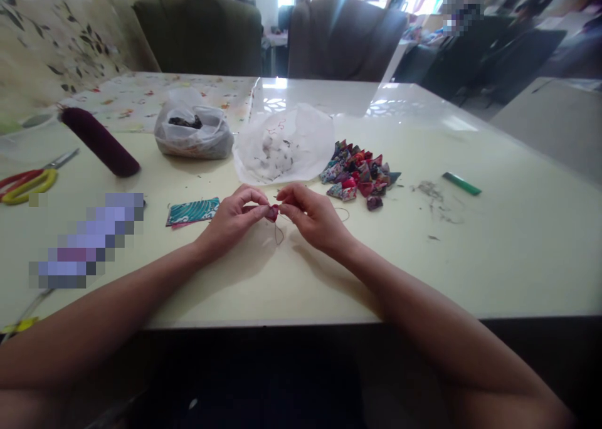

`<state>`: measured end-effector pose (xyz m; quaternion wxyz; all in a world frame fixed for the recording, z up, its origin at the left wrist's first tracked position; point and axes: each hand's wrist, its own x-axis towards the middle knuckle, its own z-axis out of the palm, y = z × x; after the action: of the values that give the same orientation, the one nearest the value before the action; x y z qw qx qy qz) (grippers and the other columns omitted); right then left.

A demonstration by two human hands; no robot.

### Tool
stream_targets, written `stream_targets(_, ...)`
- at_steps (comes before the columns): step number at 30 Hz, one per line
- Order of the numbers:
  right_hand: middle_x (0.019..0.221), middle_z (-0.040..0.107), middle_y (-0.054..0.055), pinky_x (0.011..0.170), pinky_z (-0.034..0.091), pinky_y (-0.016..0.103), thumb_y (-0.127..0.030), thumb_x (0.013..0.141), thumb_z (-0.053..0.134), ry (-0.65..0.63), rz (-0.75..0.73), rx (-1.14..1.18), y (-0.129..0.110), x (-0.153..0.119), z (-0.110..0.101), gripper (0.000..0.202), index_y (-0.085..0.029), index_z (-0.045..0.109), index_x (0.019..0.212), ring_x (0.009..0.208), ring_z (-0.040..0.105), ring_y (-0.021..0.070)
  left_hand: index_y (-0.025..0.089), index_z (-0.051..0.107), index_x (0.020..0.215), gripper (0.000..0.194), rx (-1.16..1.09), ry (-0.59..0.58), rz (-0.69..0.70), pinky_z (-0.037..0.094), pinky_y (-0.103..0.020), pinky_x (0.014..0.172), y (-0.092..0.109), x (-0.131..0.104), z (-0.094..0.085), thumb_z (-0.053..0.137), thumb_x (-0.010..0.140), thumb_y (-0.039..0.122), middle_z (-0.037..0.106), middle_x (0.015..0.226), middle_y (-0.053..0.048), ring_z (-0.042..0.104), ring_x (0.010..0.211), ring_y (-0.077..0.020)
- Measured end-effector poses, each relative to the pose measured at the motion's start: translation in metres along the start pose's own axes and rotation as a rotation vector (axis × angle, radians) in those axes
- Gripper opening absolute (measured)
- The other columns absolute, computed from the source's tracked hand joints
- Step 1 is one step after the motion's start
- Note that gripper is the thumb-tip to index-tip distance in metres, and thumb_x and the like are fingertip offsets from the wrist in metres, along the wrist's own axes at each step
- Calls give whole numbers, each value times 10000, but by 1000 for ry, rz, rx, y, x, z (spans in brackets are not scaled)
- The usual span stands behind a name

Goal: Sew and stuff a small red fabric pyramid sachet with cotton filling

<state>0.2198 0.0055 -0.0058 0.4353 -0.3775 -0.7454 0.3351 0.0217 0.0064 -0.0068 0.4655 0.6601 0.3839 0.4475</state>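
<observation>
My left hand (237, 216) pinches a small dark red fabric pouch (273, 213) between thumb and fingers, a little above the table. Close against its right side is my right hand (310, 217), thumb and forefinger pressed together; what lies between those fingertips is too small to make out. A thin thread (279, 236) hangs in a loop under the pouch, and more thread curves out beyond my right hand. Flat beside my left hand lies a teal wave-patterned fabric piece (194, 211) over a pink one. Several small pointed patterned pouches (362, 169) are heaped beyond my right hand.
Behind my hands are a white plastic bag with white stuffing (277, 156) and a tied-down bag with dark contents (192, 137). At left lie a dark purple cylinder (101, 142), scissors (35, 181) and a blurred-out object (89, 241). A green-handled tool (461, 184) lies right, near dark scraps.
</observation>
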Motion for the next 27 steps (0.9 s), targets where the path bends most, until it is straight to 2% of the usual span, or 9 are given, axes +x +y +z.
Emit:
stream_targets(4,602,488,-44,550,317,243,-288,903,604,78,79,-22,4,5,-14,104,-185,606,888,555,408,92,160,644,851,174,-117,92,-34,595,-345,755,0,5,-7,722,841,315,665,1005,-52,684,843,-165)
stream_targets(7,573,420,-53,484,236,237,-314,888,627,186,102,87,12,12,-29,149,-184,597,822,505,324,72,166,616,874,181,-128,248,41,578,-333,740,-3,13,-22,739,820,287,691,930,-26,670,779,-141)
stream_targets(11,518,365,-73,424,206,221,-311,844,688,372,133,236,21,21,-54,190,-194,573,747,439,294,54,186,602,883,200,-79,458,129,553,-333,812,-8,28,-49,755,830,304,698,831,33,651,790,-122)
stream_targets(14,483,342,-83,384,196,210,-298,829,703,492,169,263,25,25,-74,218,-207,545,709,399,290,51,188,592,862,222,-61,618,151,529,-330,814,-12,38,-67,776,807,298,677,772,63,636,762,-103)
stream_targets(19,454,353,-86,344,194,219,-351,839,692,584,219,250,30,25,-94,232,-230,531,724,347,284,69,179,558,844,202,-68,774,184,494,-311,824,-14,48,-90,746,801,240,634,722,97,579,681,-53)
stream_targets(21,434,376,-77,337,189,230,-331,826,680,616,228,221,30,25,-94,201,-230,545,718,338,296,83,190,548,830,171,-74,812,191,493,-303,816,-15,50,-94,718,811,195,620,717,98,575,680,-49)
stream_targets(23,423,403,-64,340,208,241,-302,804,668,634,238,171,31,25,-92,166,-222,565,702,338,316,95,202,556,842,142,-81,797,172,508,-311,813,-15,49,-95,695,830,181,644,735,84,595,699,-59)
stream_targets(27,514,534,-9,431,357,283,-331,774,662,555,310,-64,35,22,-86,157,-200,620,698,435,439,132,202,546,859,72,-136,775,115,576,-322,747,-10,44,-88,615,876,196,689,794,38,649,696,-95)
